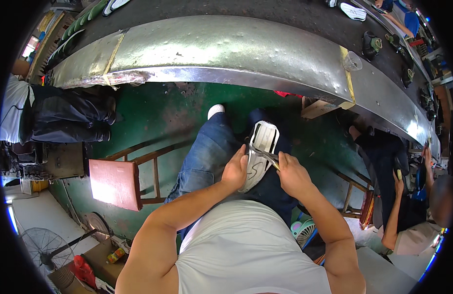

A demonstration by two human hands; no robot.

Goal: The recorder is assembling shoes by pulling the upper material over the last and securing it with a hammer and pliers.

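Note:
A shoe (265, 134) rests on my lap with its sole facing up. The sole is white with dark lines, and its toe and heel direction is hard to make out. My left hand (235, 169) is closed on the shoe's left edge. In the fingers of my right hand (292, 172) is a slim tool (266, 155) with a dark metal front and a yellowish handle. Its front lies across the middle of the sole; the exact kind of tool is unclear.
Ahead runs a metal-edged conveyor (226, 49) with dark shoes (371, 45) and white soles (353, 11) on it. A pink-topped stool (113, 182) stands left, a wire fan (47, 247) lower left. Co-workers sit at right (417, 210) and left (64, 110).

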